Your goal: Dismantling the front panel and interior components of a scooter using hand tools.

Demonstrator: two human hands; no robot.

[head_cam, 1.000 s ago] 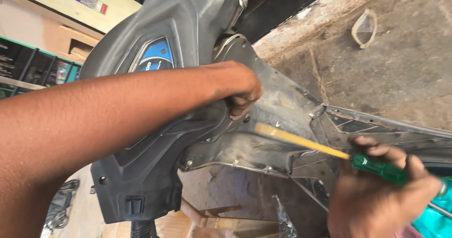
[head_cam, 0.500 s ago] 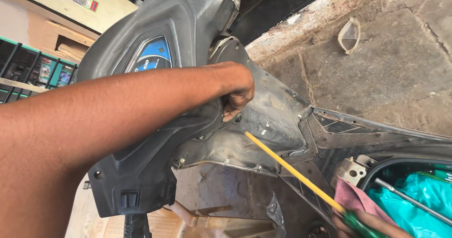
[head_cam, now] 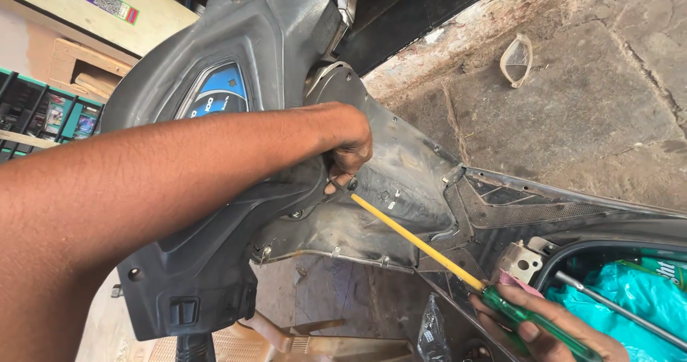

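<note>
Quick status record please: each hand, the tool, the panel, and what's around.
left hand: gripping the edge of the scooter panel beside a screw
right hand: holding the screwdriver by its green handle
screwdriver: long yellow shaft, tip at the screw by the left fingers
panel: dark grey plastic with a blue badge
inner cover: dusty, scuffed
bag: teal, lower right
ground: cracked concrete
</note>
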